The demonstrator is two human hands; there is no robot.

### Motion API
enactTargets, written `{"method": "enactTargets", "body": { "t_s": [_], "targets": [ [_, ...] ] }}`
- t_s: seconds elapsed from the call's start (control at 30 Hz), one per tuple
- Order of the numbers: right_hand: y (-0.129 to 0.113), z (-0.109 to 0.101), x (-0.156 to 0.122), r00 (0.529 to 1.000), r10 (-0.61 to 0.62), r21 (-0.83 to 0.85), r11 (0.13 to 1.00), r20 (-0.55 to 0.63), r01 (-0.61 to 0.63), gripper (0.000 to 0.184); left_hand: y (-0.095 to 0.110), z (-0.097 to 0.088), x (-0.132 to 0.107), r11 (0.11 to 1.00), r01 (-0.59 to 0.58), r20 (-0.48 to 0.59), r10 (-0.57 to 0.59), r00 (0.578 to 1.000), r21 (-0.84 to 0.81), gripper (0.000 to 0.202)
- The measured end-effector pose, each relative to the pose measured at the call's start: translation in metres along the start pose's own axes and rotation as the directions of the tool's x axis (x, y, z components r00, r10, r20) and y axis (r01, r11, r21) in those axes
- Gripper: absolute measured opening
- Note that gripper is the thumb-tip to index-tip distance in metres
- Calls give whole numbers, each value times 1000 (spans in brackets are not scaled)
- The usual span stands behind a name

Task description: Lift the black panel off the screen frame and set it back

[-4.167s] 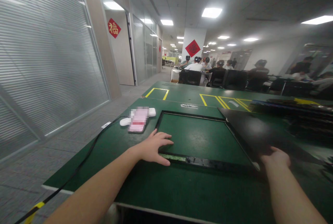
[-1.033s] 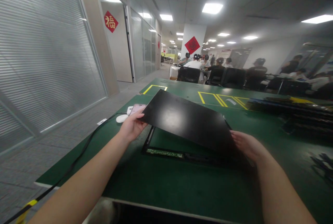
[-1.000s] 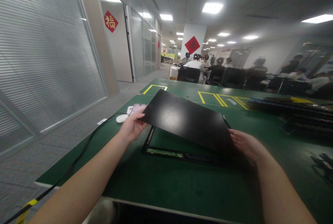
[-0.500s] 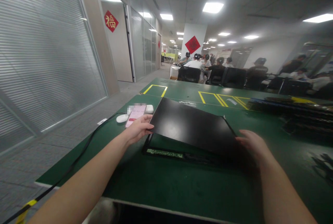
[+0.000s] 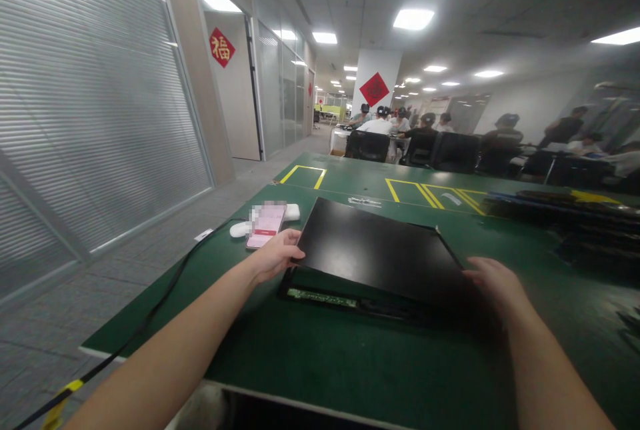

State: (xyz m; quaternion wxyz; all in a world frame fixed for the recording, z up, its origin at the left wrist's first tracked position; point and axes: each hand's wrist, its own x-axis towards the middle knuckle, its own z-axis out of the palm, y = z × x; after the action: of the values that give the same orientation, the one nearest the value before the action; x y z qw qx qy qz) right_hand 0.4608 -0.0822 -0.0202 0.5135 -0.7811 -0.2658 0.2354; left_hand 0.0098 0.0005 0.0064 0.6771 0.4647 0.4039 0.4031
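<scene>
A thin black display panel (image 5: 373, 247) is tilted above a black rectangular frame (image 5: 286, 287) on the table. A green circuit strip (image 5: 325, 298) shows along the frame's near side, below the panel's edge. With thumb and fingers, my left hand (image 5: 277, 257) pinches the panel's left edge. My right hand (image 5: 493, 280) is at the panel's right edge, fingertips against it; its lower fingers are dark and partly hidden. Most of the frame is covered by the panel.
On the green table (image 5: 380, 370) a phone (image 5: 267, 225) lies left of the panel, beside a white mouse-like object (image 5: 239, 229). A black cable (image 5: 173, 280) crosses the table's left side. Dark stacked parts (image 5: 580, 223) stand at right. Several people sit beyond.
The panel has come down slightly towards the frame, both hands moving with it. The whole view has shifted a little.
</scene>
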Motion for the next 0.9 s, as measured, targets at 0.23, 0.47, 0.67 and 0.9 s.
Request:
{"method": "enactTargets", "body": {
  "t_s": [0.23, 0.47, 0.67, 0.9],
  "targets": [
    [13, -2, 13, 996, -82, -163, 983, 19, 84, 37, -2, 1, 1, 998, 61, -19, -61, 998, 25, 50],
    [12, -4, 17, 991, -128, -363, 923, 30, 130, 37, -8, -3, 7, 992, 122, -42, -120, 992, 38, 50],
    [6, -4, 11, 976, -207, -452, 867, 61, 212, 31, -9, -1, 6, 994, 111, -73, -109, 991, 25, 43],
    [9, -4, 15, 974, -220, -477, 851, 58, 221, 27, -15, 0, 13, 992, 122, -157, -126, 980, -33, 22]
  ]
}}
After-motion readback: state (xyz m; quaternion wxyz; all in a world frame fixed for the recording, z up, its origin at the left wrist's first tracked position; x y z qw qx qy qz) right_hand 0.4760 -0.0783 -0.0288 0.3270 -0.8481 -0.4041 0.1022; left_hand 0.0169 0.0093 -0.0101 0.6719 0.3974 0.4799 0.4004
